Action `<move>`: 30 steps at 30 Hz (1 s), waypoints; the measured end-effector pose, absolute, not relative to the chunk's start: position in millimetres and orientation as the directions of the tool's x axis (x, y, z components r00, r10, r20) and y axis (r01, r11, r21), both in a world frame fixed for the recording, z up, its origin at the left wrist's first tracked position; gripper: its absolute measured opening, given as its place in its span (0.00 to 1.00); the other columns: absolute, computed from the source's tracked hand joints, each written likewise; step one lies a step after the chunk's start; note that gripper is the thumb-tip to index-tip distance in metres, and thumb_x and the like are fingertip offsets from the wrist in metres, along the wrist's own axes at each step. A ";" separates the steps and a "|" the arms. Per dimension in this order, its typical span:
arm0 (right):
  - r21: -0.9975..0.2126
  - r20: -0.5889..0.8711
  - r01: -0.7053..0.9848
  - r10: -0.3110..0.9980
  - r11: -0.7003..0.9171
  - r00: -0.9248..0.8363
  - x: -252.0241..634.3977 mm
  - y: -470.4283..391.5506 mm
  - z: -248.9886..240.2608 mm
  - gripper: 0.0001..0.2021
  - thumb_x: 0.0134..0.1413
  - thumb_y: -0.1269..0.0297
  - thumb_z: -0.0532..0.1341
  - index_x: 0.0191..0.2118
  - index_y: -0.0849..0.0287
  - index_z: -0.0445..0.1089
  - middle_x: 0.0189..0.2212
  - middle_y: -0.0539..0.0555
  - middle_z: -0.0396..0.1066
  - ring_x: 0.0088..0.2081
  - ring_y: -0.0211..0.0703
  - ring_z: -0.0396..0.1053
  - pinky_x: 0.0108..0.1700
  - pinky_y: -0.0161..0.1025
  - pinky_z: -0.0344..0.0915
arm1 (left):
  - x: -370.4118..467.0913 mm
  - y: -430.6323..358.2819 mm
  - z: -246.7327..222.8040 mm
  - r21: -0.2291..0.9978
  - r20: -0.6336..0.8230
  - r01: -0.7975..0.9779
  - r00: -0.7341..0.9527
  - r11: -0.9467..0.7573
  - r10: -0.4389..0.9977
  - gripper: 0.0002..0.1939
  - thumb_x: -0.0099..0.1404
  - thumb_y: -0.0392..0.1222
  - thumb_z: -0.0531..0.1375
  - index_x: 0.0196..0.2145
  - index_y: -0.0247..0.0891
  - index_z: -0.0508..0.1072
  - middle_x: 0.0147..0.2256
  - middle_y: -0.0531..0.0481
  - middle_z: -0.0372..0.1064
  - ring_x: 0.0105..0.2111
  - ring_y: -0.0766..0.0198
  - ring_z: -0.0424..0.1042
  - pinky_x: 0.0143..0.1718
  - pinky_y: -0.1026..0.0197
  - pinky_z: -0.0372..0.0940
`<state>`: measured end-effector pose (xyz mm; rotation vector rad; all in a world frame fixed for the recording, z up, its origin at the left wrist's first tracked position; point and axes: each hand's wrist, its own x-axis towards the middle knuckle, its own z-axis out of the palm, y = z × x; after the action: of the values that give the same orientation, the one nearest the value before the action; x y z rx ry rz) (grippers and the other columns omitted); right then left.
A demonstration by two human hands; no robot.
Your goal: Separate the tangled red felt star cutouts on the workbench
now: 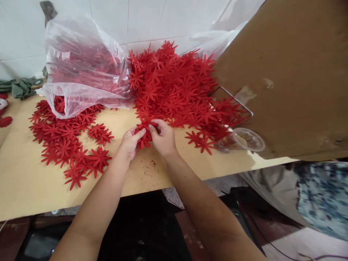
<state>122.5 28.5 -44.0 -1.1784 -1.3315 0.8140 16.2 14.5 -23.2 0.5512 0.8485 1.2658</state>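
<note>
Head view: left hand (131,143) and right hand (164,139), fingers narrowed, pinch a red flower (145,142), perhaps several stacked.

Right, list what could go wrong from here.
The left hand and right hand are pinching red flowers; too tight a pinch might crease them.
Loose flowers lie close to the left forearm, which could sweep some off the table.
The clear plastic cup sits near the table's front edge and could fall if bumped.
</note>
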 end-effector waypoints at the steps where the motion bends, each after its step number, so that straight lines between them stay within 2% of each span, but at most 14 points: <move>1: -0.933 0.309 0.236 0.941 0.272 0.136 123.4 28.4 -43.6 0.08 0.48 0.63 0.57 0.36 0.58 0.67 0.33 0.54 0.71 0.34 0.41 0.69 0.41 0.44 0.66 | 16.7 14.6 -23.2 0.776 -0.238 -0.588 0.059 0.227 0.969 0.09 0.46 0.33 0.65 0.29 0.35 0.74 0.27 0.53 0.74 0.34 0.67 0.72 0.44 0.62 0.62; 4: -0.919 0.332 0.274 0.931 0.283 0.151 124.6 27.5 -39.6 0.08 0.48 0.62 0.57 0.35 0.58 0.68 0.33 0.54 0.71 0.34 0.41 0.68 0.37 0.42 0.66 | 17.3 14.7 -23.2 0.794 -0.231 -0.574 0.022 0.201 0.973 0.10 0.45 0.32 0.66 0.29 0.35 0.74 0.27 0.53 0.74 0.32 0.67 0.72 0.44 0.60 0.62; 7: -0.963 0.263 0.108 0.946 0.247 0.187 124.5 28.0 -32.8 0.07 0.45 0.62 0.59 0.32 0.57 0.68 0.30 0.52 0.70 0.31 0.39 0.67 0.35 0.40 0.66 | 17.1 14.7 -23.5 0.807 -0.251 -0.553 -0.006 0.206 0.968 0.11 0.45 0.33 0.66 0.29 0.35 0.74 0.26 0.54 0.73 0.29 0.68 0.71 0.43 0.60 0.62; 11: -0.976 0.090 -0.175 0.974 0.127 0.207 128.5 31.9 -25.5 0.07 0.39 0.62 0.62 0.29 0.56 0.66 0.25 0.47 0.68 0.28 0.35 0.66 0.36 0.39 0.67 | 16.9 14.8 -24.7 0.818 -0.276 -0.533 -0.031 0.217 0.961 0.07 0.47 0.35 0.65 0.27 0.34 0.73 0.24 0.54 0.72 0.26 0.70 0.69 0.38 0.63 0.63; 15: -0.951 -0.013 -0.305 0.982 0.046 0.190 135.1 34.8 -23.4 0.10 0.33 0.65 0.64 0.27 0.57 0.65 0.24 0.45 0.67 0.26 0.33 0.66 0.32 0.37 0.66 | 17.6 14.7 -25.0 0.829 -0.274 -0.514 -0.029 0.221 0.961 0.05 0.48 0.34 0.64 0.26 0.34 0.72 0.23 0.55 0.71 0.23 0.71 0.68 0.32 0.65 0.63; 18: -0.956 -0.011 -0.289 0.975 0.055 0.224 138.2 37.1 -23.4 0.10 0.32 0.66 0.64 0.26 0.57 0.64 0.22 0.44 0.66 0.24 0.31 0.64 0.28 0.33 0.64 | 18.6 14.5 -24.3 0.842 -0.270 -0.488 -0.012 0.230 0.963 0.05 0.48 0.35 0.64 0.26 0.34 0.71 0.23 0.55 0.71 0.23 0.71 0.67 0.30 0.66 0.62; 24: -0.966 0.014 -0.245 0.963 0.082 0.267 154.0 50.1 -27.8 0.11 0.34 0.61 0.64 0.24 0.56 0.61 0.18 0.43 0.60 0.19 0.30 0.57 0.20 0.30 0.53 | 19.5 15.2 -23.4 0.837 -0.295 -0.486 -0.017 0.250 0.955 0.04 0.50 0.33 0.62 0.25 0.34 0.70 0.22 0.54 0.70 0.21 0.71 0.67 0.26 0.67 0.60; 27: -0.976 0.052 -0.189 0.958 0.109 0.283 166.0 54.3 -32.3 0.12 0.39 0.56 0.61 0.24 0.55 0.57 0.17 0.43 0.57 0.19 0.31 0.57 0.21 0.33 0.56 | 19.9 15.4 -23.7 0.835 -0.299 -0.487 -0.008 0.258 0.954 0.04 0.50 0.34 0.63 0.26 0.34 0.69 0.22 0.54 0.71 0.21 0.71 0.67 0.25 0.67 0.60; 30: -0.983 0.073 -0.141 0.959 0.115 0.273 171.2 51.4 -34.8 0.11 0.42 0.55 0.59 0.25 0.54 0.56 0.20 0.45 0.60 0.22 0.35 0.61 0.24 0.36 0.61 | 20.5 15.7 -24.3 0.834 -0.296 -0.489 -0.003 0.256 0.955 0.05 0.51 0.35 0.63 0.26 0.34 0.69 0.22 0.53 0.71 0.22 0.71 0.67 0.26 0.67 0.61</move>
<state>171.2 51.4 -34.8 -1.1428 -0.9433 1.0135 20.5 15.7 -24.3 0.5931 1.0091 1.2484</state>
